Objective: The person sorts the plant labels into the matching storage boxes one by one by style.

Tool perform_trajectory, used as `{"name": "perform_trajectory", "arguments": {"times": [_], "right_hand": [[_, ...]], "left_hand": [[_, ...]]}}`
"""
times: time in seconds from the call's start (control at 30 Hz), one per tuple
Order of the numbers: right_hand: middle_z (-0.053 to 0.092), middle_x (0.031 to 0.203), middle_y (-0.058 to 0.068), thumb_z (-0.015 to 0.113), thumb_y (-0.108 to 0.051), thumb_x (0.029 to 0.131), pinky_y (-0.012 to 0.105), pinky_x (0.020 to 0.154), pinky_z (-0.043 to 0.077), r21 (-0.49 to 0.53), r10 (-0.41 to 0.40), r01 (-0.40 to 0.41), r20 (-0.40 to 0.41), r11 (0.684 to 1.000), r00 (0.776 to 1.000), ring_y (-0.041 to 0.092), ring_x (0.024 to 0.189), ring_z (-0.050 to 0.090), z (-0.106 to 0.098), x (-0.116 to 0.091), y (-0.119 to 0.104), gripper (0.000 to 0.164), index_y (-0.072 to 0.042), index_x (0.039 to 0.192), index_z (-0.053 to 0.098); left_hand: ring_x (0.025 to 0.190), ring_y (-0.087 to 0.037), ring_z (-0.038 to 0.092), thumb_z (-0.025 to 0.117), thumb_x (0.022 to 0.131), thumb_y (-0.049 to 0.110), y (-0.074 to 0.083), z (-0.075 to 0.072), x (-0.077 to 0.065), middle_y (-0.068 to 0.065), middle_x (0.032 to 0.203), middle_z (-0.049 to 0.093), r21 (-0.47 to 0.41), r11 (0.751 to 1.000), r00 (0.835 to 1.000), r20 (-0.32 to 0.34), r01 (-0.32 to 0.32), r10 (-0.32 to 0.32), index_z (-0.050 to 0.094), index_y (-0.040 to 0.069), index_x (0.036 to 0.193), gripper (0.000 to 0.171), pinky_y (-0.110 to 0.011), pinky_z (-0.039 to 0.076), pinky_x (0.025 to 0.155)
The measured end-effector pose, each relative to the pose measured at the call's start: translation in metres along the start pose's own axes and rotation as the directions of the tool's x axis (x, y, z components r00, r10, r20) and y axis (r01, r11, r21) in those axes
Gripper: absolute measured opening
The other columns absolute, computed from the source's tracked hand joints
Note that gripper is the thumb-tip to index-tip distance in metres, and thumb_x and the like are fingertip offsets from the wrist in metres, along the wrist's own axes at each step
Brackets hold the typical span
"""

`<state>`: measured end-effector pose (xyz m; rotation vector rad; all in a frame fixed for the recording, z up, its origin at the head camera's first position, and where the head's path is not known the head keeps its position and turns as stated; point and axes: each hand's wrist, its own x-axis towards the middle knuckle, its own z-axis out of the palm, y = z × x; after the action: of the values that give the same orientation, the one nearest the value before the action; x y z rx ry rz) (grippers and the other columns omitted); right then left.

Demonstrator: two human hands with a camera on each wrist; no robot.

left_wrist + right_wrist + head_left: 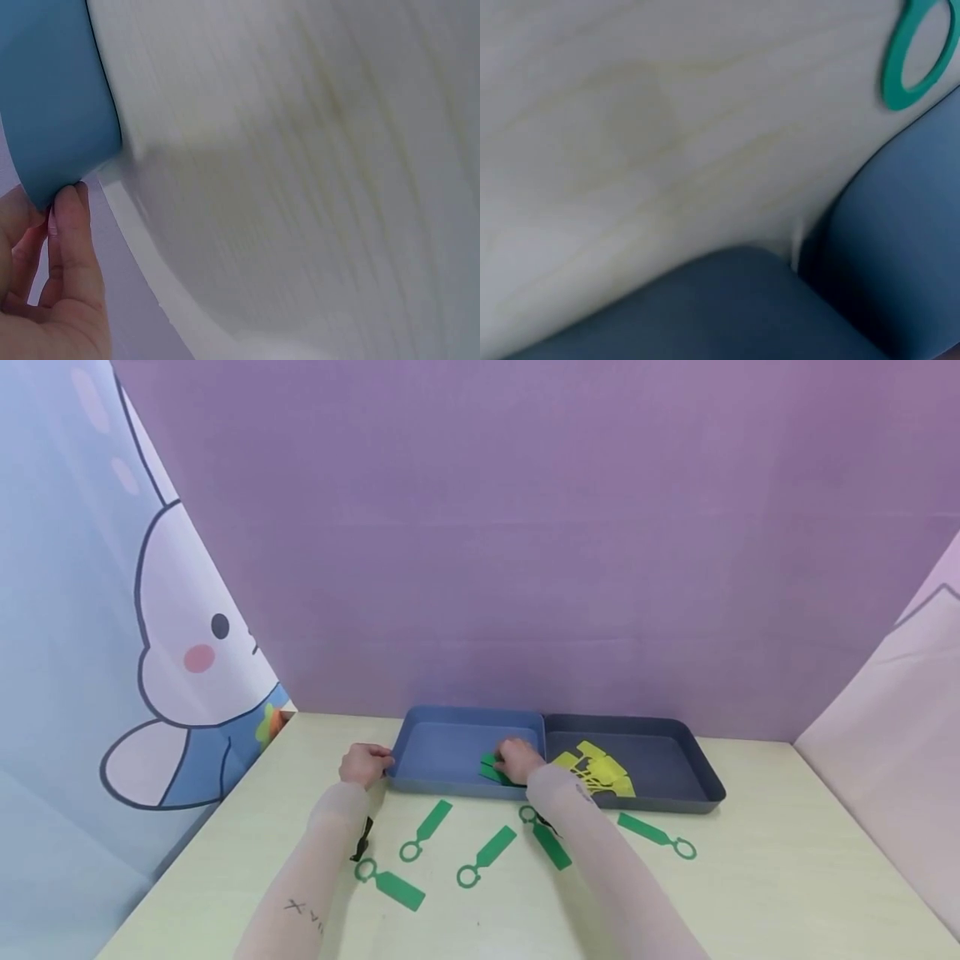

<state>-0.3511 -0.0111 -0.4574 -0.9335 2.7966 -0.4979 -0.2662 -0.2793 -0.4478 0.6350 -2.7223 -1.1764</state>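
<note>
My left hand (365, 765) pinches the left rim of the blue tray (465, 735); in the left wrist view, thumb and fingers (71, 225) close on the tray's edge. Inside that tray, near its front right corner, my right hand (519, 760) holds a flat green tag (491, 768) with curled fingers. The hand covers part of the green pieces there. Several green ring-ended tags lie on the table in front, among them one tag (427, 831) below the blue tray and another tag (551, 843) beside the right forearm.
A dark grey tray (675, 752) stands against the blue tray's right side, with a pile of yellow tags (603, 768) in it. Another green tag (656, 835) lies before it. Behind the pale table (787, 860) hangs a purple cloth (525, 568).
</note>
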Motion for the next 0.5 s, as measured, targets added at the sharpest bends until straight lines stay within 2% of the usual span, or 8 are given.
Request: {"name": "perform_trajectory", "arguments": {"times": [0.27, 0.5], "right_hand": [[0.065, 0.096, 0.009, 0.06, -0.016, 0.089, 0.035, 0.075, 0.051, -0.026, -0.016, 0.016, -0.014, 1.0, 1.0, 0.023, 0.089, 0.061, 0.0006, -0.0002, 0.0002, 0.018, -0.005, 0.1, 0.067], [0.065, 0.099, 0.01, 0.06, -0.016, 0.088, 0.036, 0.077, 0.051, -0.008, -0.011, 0.011, -0.008, 1.0, 1.0, 0.024, 0.092, 0.061, 0.0001, 0.0001, 0.0004, 0.02, -0.004, 0.103, 0.067]], "left_hand": [[0.065, -0.014, 0.063, 0.062, 0.084, 0.017, 0.0014, 0.0, 0.0013, -0.012, 0.092, 0.071, 0.001, 1.0, 1.0, 0.004, 0.017, -0.017, 0.068, 0.003, 0.105, 0.025, -0.041, 0.045, 0.081], [0.069, -0.018, 0.064, 0.062, 0.085, 0.017, 0.0018, 0.0, 0.0003, -0.012, 0.094, 0.07, 0.011, 1.0, 1.0, 0.002, 0.017, -0.017, 0.069, 0.003, 0.104, 0.025, -0.043, 0.044, 0.083]]}}
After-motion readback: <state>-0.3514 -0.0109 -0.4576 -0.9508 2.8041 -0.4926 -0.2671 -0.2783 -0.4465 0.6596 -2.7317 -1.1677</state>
